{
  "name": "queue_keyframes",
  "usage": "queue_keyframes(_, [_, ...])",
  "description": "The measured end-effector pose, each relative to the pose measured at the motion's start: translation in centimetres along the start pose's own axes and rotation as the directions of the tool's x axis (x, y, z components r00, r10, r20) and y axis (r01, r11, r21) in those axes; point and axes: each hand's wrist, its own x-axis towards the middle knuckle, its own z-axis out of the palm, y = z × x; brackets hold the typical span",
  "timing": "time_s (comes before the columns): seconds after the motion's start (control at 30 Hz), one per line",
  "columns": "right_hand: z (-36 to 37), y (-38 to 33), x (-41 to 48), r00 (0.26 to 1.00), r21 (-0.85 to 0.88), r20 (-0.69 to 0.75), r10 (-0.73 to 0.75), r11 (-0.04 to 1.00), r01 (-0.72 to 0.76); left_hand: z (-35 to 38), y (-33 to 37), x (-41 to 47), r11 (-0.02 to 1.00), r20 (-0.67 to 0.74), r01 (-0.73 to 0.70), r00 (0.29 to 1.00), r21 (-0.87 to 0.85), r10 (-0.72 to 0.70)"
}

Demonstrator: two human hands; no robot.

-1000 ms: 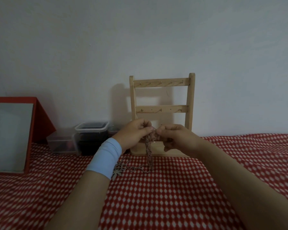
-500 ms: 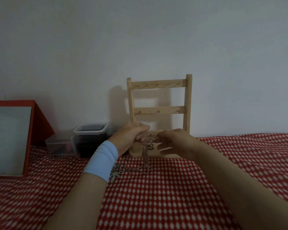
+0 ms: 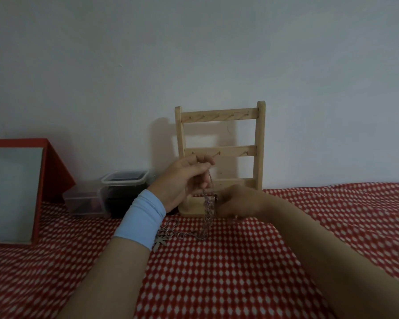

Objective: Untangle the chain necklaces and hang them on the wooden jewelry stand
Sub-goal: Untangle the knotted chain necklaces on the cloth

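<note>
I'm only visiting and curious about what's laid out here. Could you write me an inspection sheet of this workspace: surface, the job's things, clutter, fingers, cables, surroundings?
Surface: red-and-white checked cloth, slightly rumpled.
Job's things: tangled silver chain necklaces hang from the hands, with their tail and a star-shaped pendant lying on the cloth. The pale wooden jewelry stand is upright at the wall, its hooks bare.
Clutter: two clear plastic boxes and a red-framed mirror, left of the stand.
Fingers: the left hand pinches the chains high, the right hand holds them lower.
Cables: nothing seen.
Surroundings: plain pale wall.
</note>
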Motion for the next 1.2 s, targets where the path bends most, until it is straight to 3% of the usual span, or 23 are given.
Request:
queue_keyframes(0.13, [-0.2,-0.3,0.1,0.972,0.185,-0.114,-0.205,0.957,0.223,-0.1,0.1,0.1,1.0,-0.018,-0.009,1.0,-0.011,0.009])
queue_keyframes(0.3, [-0.6,-0.2,-0.5,0.964,0.481,0.028,-0.263,0.85,0.218,-0.8,-0.2,0.2,0.994,-0.065,-0.034,0.997,-0.1,0.027])
queue_keyframes(0.47, [-0.4,-0.2,-0.1,0.966,0.391,-0.072,-0.249,0.884,0.256,-1.0,-0.2,0.0,0.996,0.025,-0.003,1.0,-0.095,0.006])
queue_keyframes(0.6, [-0.7,0.0,0.0,0.966,0.519,-0.185,-0.181,0.817,0.252,-1.5,-0.4,0.1,0.988,-0.158,0.077,0.986,0.135,-0.055])
queue_keyframes(0.7, [-0.9,0.0,0.3,0.958,0.435,-0.261,-0.117,0.872,0.224,-1.8,-1.3,0.4,0.951,-0.249,0.185,0.961,0.247,-0.122])
queue_keyframes(0.77, [-0.7,-0.2,0.6,0.954,0.351,-0.291,-0.075,0.919,0.179,-1.4,-1.7,0.6,0.946,-0.242,0.207,0.959,0.248,-0.146])
queue_keyframes(0.83, [-0.7,-0.3,0.5,0.967,0.383,-0.247,-0.058,0.911,0.153,-1.2,-1.9,0.8,0.91,-0.221,0.188,0.969,0.369,-0.11])
queue_keyframes(0.97, [-0.9,-0.4,-0.1,0.977,0.257,-0.161,-0.14,0.95,0.179,-1.1,-2.0,0.7,0.81,-0.178,0.175,0.98,0.559,-0.089])
queue_keyframes(1.1, [-0.7,-0.2,0.3,0.955,0.191,-0.262,-0.14,0.962,0.194,-1.0,-1.8,0.7,0.55,-0.138,0.158,0.987,0.82,-0.077])
queue_keyframes(1.2, [-0.7,0.0,0.5,0.935,0.312,-0.327,-0.137,0.919,0.243,-0.8,-1.6,0.6,0.551,-0.125,0.142,0.99,0.822,-0.07])
